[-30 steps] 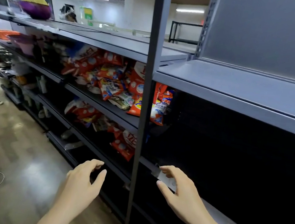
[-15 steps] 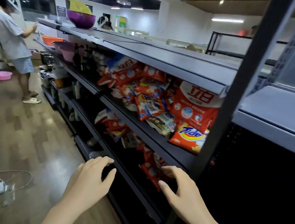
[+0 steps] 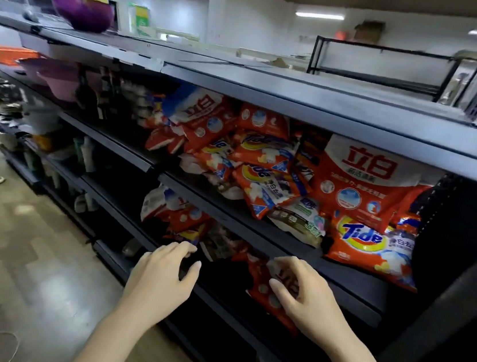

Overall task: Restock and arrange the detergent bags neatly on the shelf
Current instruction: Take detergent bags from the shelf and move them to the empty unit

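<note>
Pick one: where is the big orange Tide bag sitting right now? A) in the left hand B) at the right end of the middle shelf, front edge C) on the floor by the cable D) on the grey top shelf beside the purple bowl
B: the Tide bag lies at the right end of the middle shelf, in front of the large red and white bag, and neither hand touches it.
</note>
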Tool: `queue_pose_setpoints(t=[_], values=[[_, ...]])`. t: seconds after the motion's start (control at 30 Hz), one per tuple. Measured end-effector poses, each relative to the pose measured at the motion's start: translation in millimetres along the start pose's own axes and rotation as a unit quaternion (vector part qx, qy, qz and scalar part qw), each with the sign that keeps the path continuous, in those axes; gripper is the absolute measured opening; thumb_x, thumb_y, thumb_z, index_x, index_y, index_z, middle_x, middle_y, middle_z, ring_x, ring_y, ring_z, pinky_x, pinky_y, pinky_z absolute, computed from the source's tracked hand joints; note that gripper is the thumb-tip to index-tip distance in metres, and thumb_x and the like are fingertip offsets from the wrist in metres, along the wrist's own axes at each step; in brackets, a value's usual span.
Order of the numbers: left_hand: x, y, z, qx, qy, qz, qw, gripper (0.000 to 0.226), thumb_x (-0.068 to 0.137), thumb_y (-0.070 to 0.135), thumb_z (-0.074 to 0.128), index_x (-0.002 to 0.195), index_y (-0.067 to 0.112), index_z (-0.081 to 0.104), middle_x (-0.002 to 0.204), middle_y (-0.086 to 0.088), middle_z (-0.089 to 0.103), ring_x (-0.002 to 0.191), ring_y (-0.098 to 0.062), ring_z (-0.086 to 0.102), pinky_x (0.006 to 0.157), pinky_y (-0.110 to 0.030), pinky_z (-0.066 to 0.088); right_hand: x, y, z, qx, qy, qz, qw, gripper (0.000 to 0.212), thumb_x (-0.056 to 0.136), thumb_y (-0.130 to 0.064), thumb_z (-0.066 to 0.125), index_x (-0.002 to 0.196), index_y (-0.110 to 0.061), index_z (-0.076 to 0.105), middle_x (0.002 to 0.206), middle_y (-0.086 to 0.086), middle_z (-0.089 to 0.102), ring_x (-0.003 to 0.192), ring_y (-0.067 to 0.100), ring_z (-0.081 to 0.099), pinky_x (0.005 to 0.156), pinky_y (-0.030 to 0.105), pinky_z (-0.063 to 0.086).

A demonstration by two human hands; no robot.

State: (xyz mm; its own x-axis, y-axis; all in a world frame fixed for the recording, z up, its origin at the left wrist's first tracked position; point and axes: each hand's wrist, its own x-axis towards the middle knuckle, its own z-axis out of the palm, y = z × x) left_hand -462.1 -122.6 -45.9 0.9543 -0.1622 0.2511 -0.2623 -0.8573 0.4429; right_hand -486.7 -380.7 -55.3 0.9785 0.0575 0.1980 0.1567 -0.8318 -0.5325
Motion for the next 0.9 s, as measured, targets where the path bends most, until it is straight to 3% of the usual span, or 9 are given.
queue_pose_setpoints(t=[0.1,0.23,0.6,0.8,0.9], values=[[31.1,-34.9,-19.9,0.004,-0.006,0.030,1.000,0.035,0.096,0.044,0.042,0.126,0.030,0.050,0.122,0.017,0.054,0.113,-0.004,0.051,0.095,-0.024,0.041,20.2,-26.3,17.3,-0.005,0.017,0.036,0.999,0.033,0.090,-0.046,0.053,0.122,-0.037,0.048,0.122,-0.023,0.053,0.115,-0.001,0.048,0.094,0.024,0.043],[73.7,-75.8,-35.8,0.002,-0.017,0.049,0.999,0.034,0.096,0.045,0.042,0.125,0.029,0.050,0.121,0.015,0.055,0.102,-0.009,0.056,0.091,-0.026,0.044,48.5,-54.0,37.0,-0.014,0.026,0.070,0.997,0.035,0.091,-0.045,0.054,0.125,-0.036,0.048,0.123,-0.022,0.051,0.116,0.001,0.048,0.094,0.024,0.042],[195.9,-150.1,-41.6,-0.032,-0.033,0.071,0.996,0.029,0.094,0.042,0.046,0.120,0.029,0.054,0.112,0.014,0.058,0.105,-0.009,0.056,0.093,-0.032,0.045,157.0,-88.6,68.3,-0.028,0.046,0.108,0.993,0.039,0.093,-0.043,0.053,0.130,-0.032,0.046,0.128,-0.017,0.049,0.119,0.005,0.048,0.094,0.025,0.043],[281.8,-182.0,-31.8,-0.056,-0.055,0.039,0.996,0.031,0.094,0.045,0.045,0.118,0.028,0.054,0.109,0.013,0.059,0.098,-0.010,0.058,0.083,-0.033,0.052,232.5,-93.3,83.3,-0.021,0.062,0.126,0.990,0.039,0.094,-0.040,0.054,0.130,-0.028,0.047,0.110,-0.020,0.053,0.115,0.009,0.052,0.089,0.025,0.045],[325.4,-196.9,-25.0,-0.079,-0.060,-0.001,0.995,0.037,0.092,0.052,0.044,0.117,0.027,0.053,0.110,0.010,0.061,0.099,-0.015,0.060,0.081,-0.037,0.053,267.8,-96.3,84.3,-0.022,0.045,0.148,0.988,0.052,0.095,-0.042,0.052,0.141,-0.021,0.040,0.128,-0.007,0.054,0.120,0.015,0.050,0.090,0.024,0.042]])
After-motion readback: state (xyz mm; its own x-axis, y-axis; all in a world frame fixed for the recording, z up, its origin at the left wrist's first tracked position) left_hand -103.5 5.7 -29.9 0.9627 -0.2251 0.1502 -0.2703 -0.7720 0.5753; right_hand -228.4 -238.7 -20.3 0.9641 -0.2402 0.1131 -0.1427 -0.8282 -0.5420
